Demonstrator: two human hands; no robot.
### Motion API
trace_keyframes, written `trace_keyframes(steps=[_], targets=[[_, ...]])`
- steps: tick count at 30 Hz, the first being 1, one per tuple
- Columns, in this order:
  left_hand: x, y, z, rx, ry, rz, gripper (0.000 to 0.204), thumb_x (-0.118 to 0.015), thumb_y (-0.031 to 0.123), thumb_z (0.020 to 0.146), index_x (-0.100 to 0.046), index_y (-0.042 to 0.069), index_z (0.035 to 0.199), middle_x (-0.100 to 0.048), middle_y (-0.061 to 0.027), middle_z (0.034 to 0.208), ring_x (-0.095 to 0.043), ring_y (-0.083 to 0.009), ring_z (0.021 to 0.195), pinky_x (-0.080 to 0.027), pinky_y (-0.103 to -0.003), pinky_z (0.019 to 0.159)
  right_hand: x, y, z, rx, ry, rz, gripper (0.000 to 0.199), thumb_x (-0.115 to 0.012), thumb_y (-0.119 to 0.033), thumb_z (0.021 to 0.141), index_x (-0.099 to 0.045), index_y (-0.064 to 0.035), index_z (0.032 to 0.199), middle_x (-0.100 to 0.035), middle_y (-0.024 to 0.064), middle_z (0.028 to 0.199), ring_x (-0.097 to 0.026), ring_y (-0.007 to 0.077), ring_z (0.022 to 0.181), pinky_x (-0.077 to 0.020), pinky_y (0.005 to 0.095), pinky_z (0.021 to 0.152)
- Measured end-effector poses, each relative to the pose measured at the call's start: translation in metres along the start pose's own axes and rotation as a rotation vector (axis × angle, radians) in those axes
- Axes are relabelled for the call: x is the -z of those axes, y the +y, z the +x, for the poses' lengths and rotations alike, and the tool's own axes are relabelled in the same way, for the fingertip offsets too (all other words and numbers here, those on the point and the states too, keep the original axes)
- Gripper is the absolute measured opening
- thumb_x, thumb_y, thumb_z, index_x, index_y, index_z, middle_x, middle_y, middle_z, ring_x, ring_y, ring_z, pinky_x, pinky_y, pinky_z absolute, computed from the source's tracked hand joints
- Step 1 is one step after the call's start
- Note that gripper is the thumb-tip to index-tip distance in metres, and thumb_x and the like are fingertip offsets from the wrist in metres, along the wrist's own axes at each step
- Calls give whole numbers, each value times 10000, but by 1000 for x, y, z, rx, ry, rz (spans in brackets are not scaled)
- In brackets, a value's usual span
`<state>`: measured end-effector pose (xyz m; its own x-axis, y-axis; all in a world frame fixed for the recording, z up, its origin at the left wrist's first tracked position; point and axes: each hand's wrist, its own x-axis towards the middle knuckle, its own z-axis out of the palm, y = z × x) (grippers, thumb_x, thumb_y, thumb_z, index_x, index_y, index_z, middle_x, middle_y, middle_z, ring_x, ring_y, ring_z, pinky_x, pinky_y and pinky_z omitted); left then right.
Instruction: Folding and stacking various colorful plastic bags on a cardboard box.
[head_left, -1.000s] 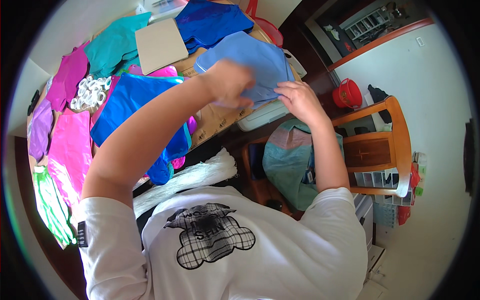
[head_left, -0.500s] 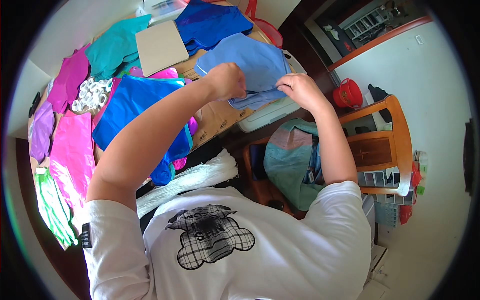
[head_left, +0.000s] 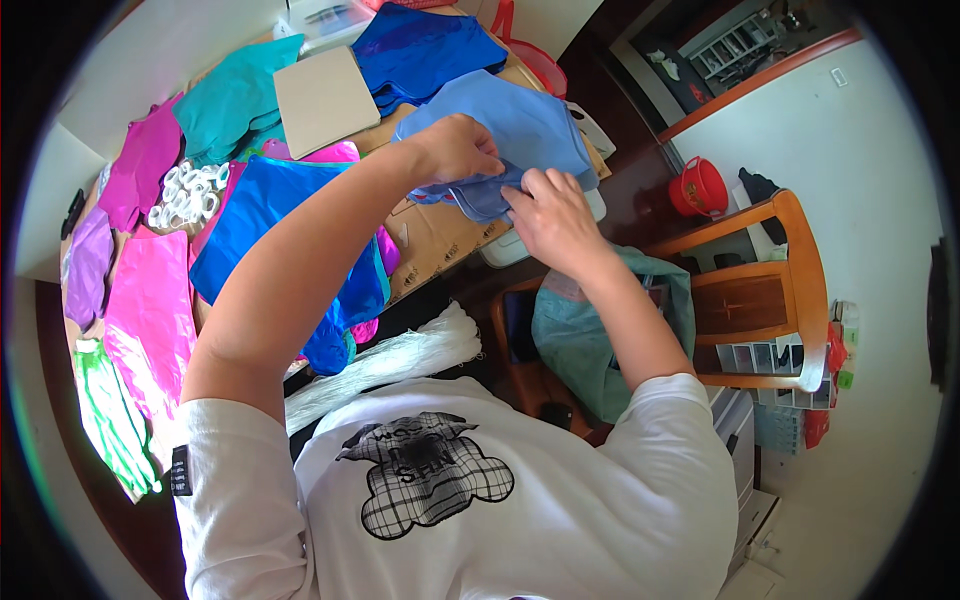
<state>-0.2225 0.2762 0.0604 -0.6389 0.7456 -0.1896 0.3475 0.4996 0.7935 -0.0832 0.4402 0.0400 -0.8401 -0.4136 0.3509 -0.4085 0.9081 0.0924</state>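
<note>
A stack of flat, light-blue sheets with shaped edges [head_left: 530, 120] lies at the table's near right. At its near edge, my left hand [head_left: 458, 152] is closed, thumb and fingers pinched on the top sheet. My right hand [head_left: 552, 222] sits just right of it, fingers curled and pinching the same lower edge, which is bunched between the two. What lies directly under the fingertips is hidden. Left of my hands lies a glossy blue foil sheet [head_left: 250, 225], partly covered by my left forearm.
Across the cardboard-covered table [head_left: 440, 250] lie pink foil sheets [head_left: 150, 300], teal sheets [head_left: 235, 100], dark-blue sheets [head_left: 425, 55], a beige board [head_left: 325, 100] and white rings [head_left: 188, 195]. A white string bundle [head_left: 400, 355] and a wooden chair [head_left: 790, 290] with green cloth [head_left: 590, 345] are nearer.
My right hand has come left and down, closer to my left hand. The near edge of the light-blue sheet has shifted left and bunched up between them.
</note>
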Motion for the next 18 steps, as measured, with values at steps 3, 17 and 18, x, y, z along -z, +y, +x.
trace_keyframes(steps=[3, 17, 18], targets=[[-4, -16, 12, 98, 151, -148, 344, -709, 297, 807, -664, 37, 1028, -638, -88, 785, -600, -188, 733, -488, -328, 655, -7, -7, 1, 22, 52, -84, 220, -633, -95, 730, -671, -1, 926, -528, 66, 886, -498, 245, 861, -401, 353, 765], [5, -43, 20, 161, 362, -1024, 287, -632, 221, 906, -574, -5, 1073, -597, -70, 872, -514, -152, 683, -440, -311, 638, 14, 22, 47, -356, -301, 431, 284, -619, -276, 877, -691, -3, 905, -655, 152, 876, -624, 310, 836, -496, 379, 738], [6, -42, 19, 141, 361, -1016, 267, -627, 225, 911, -575, 10, 1061, -587, -63, 856, -498, -149, 662, -430, -303, 621, 12, 27, 55, -366, -250, 412, 293, -629, -293, 865, -692, -9, 902, -651, 161, 882, -624, 326, 852, -495, 391, 752]])
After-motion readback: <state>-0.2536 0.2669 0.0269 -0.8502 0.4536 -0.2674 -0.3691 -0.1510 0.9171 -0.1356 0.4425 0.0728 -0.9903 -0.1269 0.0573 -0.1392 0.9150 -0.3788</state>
